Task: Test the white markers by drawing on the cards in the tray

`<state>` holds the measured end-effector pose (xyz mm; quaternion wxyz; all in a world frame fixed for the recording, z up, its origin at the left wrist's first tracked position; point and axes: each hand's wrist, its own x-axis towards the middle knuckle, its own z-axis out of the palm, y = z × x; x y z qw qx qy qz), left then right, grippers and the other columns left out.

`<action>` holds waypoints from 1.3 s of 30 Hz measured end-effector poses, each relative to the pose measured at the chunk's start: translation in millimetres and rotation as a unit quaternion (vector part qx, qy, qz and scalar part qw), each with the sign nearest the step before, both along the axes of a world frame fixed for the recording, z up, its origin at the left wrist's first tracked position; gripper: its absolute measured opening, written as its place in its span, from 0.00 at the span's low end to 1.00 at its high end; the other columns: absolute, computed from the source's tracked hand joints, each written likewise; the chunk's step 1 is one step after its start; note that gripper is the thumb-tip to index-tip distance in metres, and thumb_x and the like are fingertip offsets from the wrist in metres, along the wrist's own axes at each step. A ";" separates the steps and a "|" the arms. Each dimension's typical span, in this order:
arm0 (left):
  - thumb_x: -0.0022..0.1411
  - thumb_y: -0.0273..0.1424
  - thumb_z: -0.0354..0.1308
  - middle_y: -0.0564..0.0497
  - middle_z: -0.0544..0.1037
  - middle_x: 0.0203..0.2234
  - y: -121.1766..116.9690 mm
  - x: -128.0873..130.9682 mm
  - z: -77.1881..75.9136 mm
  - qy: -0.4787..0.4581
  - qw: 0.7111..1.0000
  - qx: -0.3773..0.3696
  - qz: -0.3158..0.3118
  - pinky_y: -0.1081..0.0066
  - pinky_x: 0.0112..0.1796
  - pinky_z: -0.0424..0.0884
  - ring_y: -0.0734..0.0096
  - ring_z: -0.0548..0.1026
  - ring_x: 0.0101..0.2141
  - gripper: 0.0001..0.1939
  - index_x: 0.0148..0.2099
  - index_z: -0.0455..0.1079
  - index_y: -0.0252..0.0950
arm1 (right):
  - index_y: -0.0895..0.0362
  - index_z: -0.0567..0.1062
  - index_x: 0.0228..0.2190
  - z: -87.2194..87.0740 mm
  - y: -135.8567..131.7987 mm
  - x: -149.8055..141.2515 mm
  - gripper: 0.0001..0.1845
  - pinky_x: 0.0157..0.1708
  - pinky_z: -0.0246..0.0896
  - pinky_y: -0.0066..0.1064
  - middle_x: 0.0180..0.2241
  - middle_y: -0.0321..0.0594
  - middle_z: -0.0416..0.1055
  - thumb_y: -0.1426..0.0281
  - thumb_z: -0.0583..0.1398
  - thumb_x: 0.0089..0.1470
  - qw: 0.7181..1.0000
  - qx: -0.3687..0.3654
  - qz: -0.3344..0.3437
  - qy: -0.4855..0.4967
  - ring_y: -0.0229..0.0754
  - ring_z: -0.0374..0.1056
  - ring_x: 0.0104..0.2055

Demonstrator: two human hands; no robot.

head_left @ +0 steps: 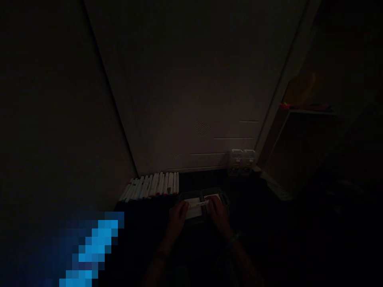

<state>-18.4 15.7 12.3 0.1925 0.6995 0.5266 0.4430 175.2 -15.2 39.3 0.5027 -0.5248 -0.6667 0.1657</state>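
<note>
The scene is very dark. My left hand and my right hand rest side by side on a small dark case holding white contents, on a dark surface. Between the two hands lies a thin white marker-like object, with fingertips of both hands at its ends. The fingers of both hands are curled, but the darkness hides the exact grip. A row of several white markers lies just left of and behind the case, near the wall.
Two small clear containers stand at the wall's base to the back right. A shelf unit with an orange object on top stands at the right. A blurred blue patch glows at lower left.
</note>
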 end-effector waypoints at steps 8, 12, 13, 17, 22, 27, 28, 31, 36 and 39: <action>0.60 0.40 0.45 0.45 0.76 0.39 -0.7 -0.4 0.8 0.017 1.000 0.007 0.008 0.64 0.43 0.68 0.63 0.73 0.41 0.18 0.42 0.70 0.36 | 0.53 0.69 0.41 -3.1 2.5 0.1 0.14 0.40 0.58 0.27 0.38 0.38 0.70 0.69 0.47 0.59 1.000 0.000 -0.012 -0.009 0.38 0.66 0.40; 0.60 0.41 0.45 0.45 0.76 0.38 -0.4 -1.1 0.2 0.021 1.000 0.002 0.002 0.63 0.44 0.67 0.63 0.73 0.41 0.18 0.41 0.70 0.36 | 0.54 0.69 0.41 -1.1 1.0 -0.7 0.14 0.40 0.58 0.27 0.38 0.38 0.70 0.69 0.46 0.59 1.000 -0.001 -0.015 -0.013 0.38 0.66 0.40; 0.60 0.41 0.45 0.45 0.76 0.38 -0.1 -1.3 -0.3 0.021 1.000 0.003 0.003 0.63 0.44 0.67 0.62 0.73 0.41 0.18 0.41 0.70 0.36 | 0.54 0.69 0.41 -0.6 0.7 -0.9 0.14 0.40 0.58 0.27 0.38 0.39 0.70 0.69 0.46 0.59 1.000 -0.002 -0.016 -0.013 0.38 0.66 0.40; 0.60 0.41 0.45 0.45 0.77 0.38 2.8 -2.3 -4.0 0.017 1.000 0.003 0.003 0.63 0.43 0.67 0.62 0.73 0.40 0.18 0.41 0.70 0.36 | 0.54 0.69 0.41 0.3 0.4 -1.4 0.14 0.40 0.58 0.27 0.38 0.39 0.70 0.69 0.46 0.59 1.000 -0.008 -0.015 -0.010 0.38 0.66 0.40; 0.60 0.42 0.44 0.45 0.76 0.39 5.9 -3.1 -8.3 0.017 1.000 -0.003 0.006 0.62 0.44 0.67 0.62 0.73 0.41 0.20 0.42 0.70 0.36 | 0.53 0.69 0.41 1.2 -0.1 -1.4 0.14 0.39 0.58 0.26 0.37 0.38 0.70 0.68 0.46 0.59 1.000 -0.016 -0.010 -0.004 0.38 0.66 0.39; 0.59 0.42 0.45 0.45 0.76 0.39 3.9 -2.6 -6.5 0.021 1.000 0.004 0.016 0.63 0.44 0.67 0.63 0.73 0.41 0.19 0.42 0.71 0.36 | 0.53 0.68 0.42 1.5 -1.3 -1.1 0.15 0.38 0.58 0.26 0.38 0.37 0.70 0.69 0.45 0.59 1.000 -0.018 -0.013 0.001 0.37 0.66 0.39; 0.59 0.42 0.45 0.45 0.76 0.39 3.4 -2.5 -5.6 0.022 1.000 0.006 0.018 0.63 0.44 0.67 0.63 0.73 0.41 0.19 0.42 0.71 0.36 | 0.53 0.69 0.42 1.4 -1.1 -1.2 0.15 0.38 0.58 0.26 0.38 0.37 0.70 0.69 0.45 0.59 1.000 -0.018 -0.013 0.000 0.37 0.66 0.39; 0.60 0.42 0.45 0.46 0.76 0.38 2.9 -2.4 -3.8 0.024 1.000 0.003 0.006 0.64 0.43 0.67 0.63 0.73 0.41 0.19 0.41 0.71 0.36 | 0.53 0.69 0.41 0.9 -0.1 -1.5 0.14 0.37 0.58 0.26 0.36 0.37 0.70 0.69 0.46 0.59 1.000 -0.017 -0.012 -0.003 0.37 0.67 0.38; 0.60 0.41 0.45 0.45 0.76 0.39 4.5 -3.4 -6.0 0.023 1.000 0.006 -0.001 0.63 0.44 0.67 0.63 0.73 0.42 0.18 0.41 0.70 0.36 | 0.53 0.69 0.40 0.0 0.8 -1.9 0.14 0.38 0.58 0.26 0.36 0.37 0.70 0.70 0.46 0.58 1.000 -0.009 -0.017 -0.001 0.37 0.66 0.38; 0.60 0.41 0.46 0.45 0.76 0.39 4.9 -4.3 -6.9 0.025 1.000 0.013 0.008 0.63 0.44 0.67 0.62 0.73 0.41 0.18 0.41 0.71 0.36 | 0.53 0.69 0.40 -0.5 1.0 -1.8 0.14 0.38 0.58 0.26 0.36 0.37 0.71 0.70 0.46 0.58 1.000 -0.008 -0.014 -0.004 0.37 0.67 0.38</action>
